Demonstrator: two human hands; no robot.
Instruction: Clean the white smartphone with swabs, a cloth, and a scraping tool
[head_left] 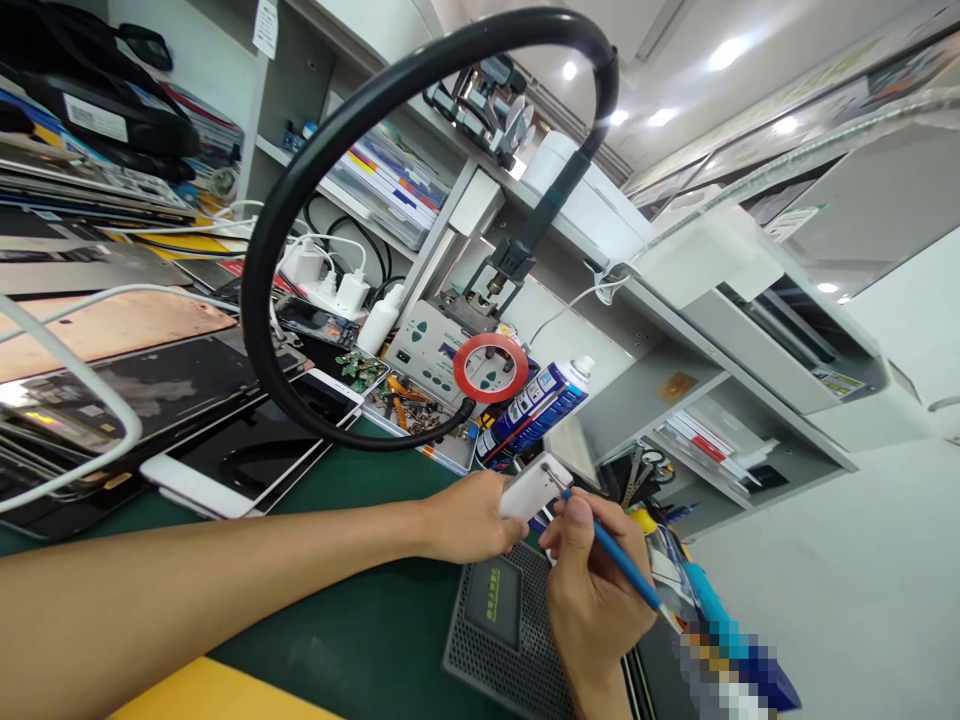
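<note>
From the head view, I see a slim white piece [529,492] held up above the desk [322,600], over the far end of a grey perforated box [517,610] and well in from the desk's near edge. It looks light and stiff, and I'd expect its smooth face to be a little slippery, with the small fittings at its far end probably the fragile part. The sensible hold is along its long sides, towards the lower end, leaving that far end bare.

The left hand [469,517] does about that: fingers curled nearly closed round the piece's lower part, thumb along the near side. The right hand [598,575] pinches a blue pen-shaped tool [624,562] between thumb and fingertips, with little gap left; its thin tip seems to meet the white face near the far end, though I can't tell whether it presses.

Beyond the hands, a blue spray can [536,410] leans towards the desk's back edge, by a buttoned machine [427,350]. A white-framed tablet [266,440] lies towards the left side, and a yellow sheet [225,695] lies at the near edge.
</note>
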